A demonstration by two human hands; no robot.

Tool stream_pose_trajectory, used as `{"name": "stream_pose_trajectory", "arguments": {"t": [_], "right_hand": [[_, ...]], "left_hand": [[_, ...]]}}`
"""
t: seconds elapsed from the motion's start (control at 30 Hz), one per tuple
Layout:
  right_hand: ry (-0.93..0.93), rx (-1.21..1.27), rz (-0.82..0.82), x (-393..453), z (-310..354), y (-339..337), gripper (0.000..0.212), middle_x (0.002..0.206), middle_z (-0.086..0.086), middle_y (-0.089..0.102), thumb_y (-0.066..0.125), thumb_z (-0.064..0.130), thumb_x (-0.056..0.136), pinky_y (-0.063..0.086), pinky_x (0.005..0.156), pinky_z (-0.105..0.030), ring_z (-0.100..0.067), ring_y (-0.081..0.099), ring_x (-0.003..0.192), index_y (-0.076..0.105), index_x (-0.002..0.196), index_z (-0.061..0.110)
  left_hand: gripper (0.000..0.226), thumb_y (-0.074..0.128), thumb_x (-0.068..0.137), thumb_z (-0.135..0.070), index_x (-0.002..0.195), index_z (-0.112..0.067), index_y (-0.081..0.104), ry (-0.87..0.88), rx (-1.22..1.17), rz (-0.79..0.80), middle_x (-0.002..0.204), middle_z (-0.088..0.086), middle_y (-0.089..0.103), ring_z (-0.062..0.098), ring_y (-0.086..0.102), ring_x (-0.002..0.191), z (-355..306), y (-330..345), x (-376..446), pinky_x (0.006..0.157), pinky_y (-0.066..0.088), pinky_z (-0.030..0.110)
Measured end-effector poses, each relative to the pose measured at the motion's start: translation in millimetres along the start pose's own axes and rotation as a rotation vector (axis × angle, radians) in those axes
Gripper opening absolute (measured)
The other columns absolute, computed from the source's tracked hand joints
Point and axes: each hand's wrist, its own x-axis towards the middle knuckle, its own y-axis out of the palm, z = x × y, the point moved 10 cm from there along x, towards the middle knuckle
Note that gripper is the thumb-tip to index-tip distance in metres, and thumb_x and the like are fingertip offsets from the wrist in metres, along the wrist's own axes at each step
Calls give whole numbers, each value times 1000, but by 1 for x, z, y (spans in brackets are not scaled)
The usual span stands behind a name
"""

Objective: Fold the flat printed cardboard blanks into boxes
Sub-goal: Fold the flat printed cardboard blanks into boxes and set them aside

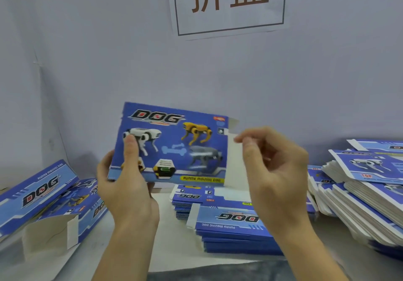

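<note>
So: worktop [174, 248] holds blank stacks [359, 204] right of raised box [172, 147], many unfolded; folded boxes [43, 198] left of it. Box part-formed, end flap [234, 150] loose. Left hand [126, 185] grip clamps box's left edge; right hand [272, 167] pinches flap.

Rear wall [87, 52]: plain, pale grey-lilac, matt, evenly lit with no hard shadows. A faint vertical crease or seam runs down its left part. A white paper sign [229, 4] is fixed high on the wall, right of centre, cut off by the top edge of view; it carries two large brown characters inside a thin dark rectangular border. Table [172, 252]: white surface, meeting the wall directly at the back. At the bottom edge of view, a dark grey mottled strip [218, 274] lies below the table's near edge.
</note>
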Motion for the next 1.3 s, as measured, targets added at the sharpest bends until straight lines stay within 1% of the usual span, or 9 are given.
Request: {"name": "stream_pose_trajectory", "arguments": {"t": [0.17, 0.33, 0.47, 0.57, 0.7, 0.83, 0.93, 1.1, 1.3], "right_hand": [[378, -233, 205, -16, -44, 23, 76, 60, -16, 59, 45, 71, 90, 52, 59, -49, -34, 57, 59, 68, 73, 0], [839, 160, 151, -40, -84, 28, 86, 92, 14, 66, 58, 81, 54, 61, 70, -37, -14, 66, 95, 45, 127, 37], [724, 474, -102, -26, -90, 1, 81, 89, 9, 78, 74, 54, 64, 62, 66, -37, -22, 75, 91, 30, 132, 53], [666, 399, -108, -15, -89, -21, 84, 89, 3, 78, 78, 41, 68, 60, 62, -29, -22, 76, 85, 35, 141, 46], [619, 64, 255, -13, -88, -15, 97, 111, 0, 68, 93, 48, 52, 59, 78, -33, -10, 72, 94, 39, 130, 68], [606, 27, 716, -37, -82, 24, 88, 126, 9, 58, 81, 61, 54, 57, 83, -29, -5, 70, 101, 34, 126, 76], [612, 162, 597, -35, -86, 30, 76, 130, 2, 60, 74, 63, 60, 53, 96, -45, -14, 68, 109, 43, 129, 56], [565, 285, 369, -33, -90, 30, 44, 118, 1, 70, 61, 43, 81, 56, 78, -27, -15, 69, 105, 55, 125, 36], [620, 348, 379, -40, -99, 27, 54, 117, -2, 72, 67, 43, 67, 50, 98, -47, -23, 65, 113, 61, 120, 37]], "left_hand": [[43, 75, 79, -56, 111, -38, 54, -139, -132, -162, 71, -15, 72, 7, 72, 70, 20, -10, -11, 75, 58, 42], [61, 71, 73, -52, 122, -20, 53, -286, -54, 192, 79, -6, 76, 17, 76, 82, 46, 36, -38, 75, 62, 42], [74, 79, 63, -54, 125, -21, 56, -476, 171, 490, 103, 8, 77, 31, 74, 99, 70, 57, -64, 84, 58, 57], [83, 74, 54, -62, 126, -24, 56, -367, 349, 514, 113, 0, 73, 5, 73, 90, 59, 52, -51, 63, 60, 33], [79, 73, 64, -73, 132, -42, 48, -84, 438, 584, 128, -11, 65, 5, 66, 105, 26, 53, -30, 83, 50, 35], [59, 80, 70, -63, 121, -48, 55, -133, 278, 753, 100, 4, 78, 29, 76, 78, 20, 64, -41, 57, 61, 40], [45, 71, 70, -59, 111, -43, 62, -96, 343, 753, 100, 4, 77, 31, 75, 79, 22, 63, -44, 63, 60, 41], [52, 86, 65, -49, 110, -40, 62, -232, 343, 804, 109, 7, 76, 32, 75, 95, 50, 66, -57, 78, 59, 44], [71, 87, 53, -49, 118, -42, 59, -313, 366, 841, 113, 4, 75, 30, 73, 101, 58, 62, -56, 85, 58, 47]]}}
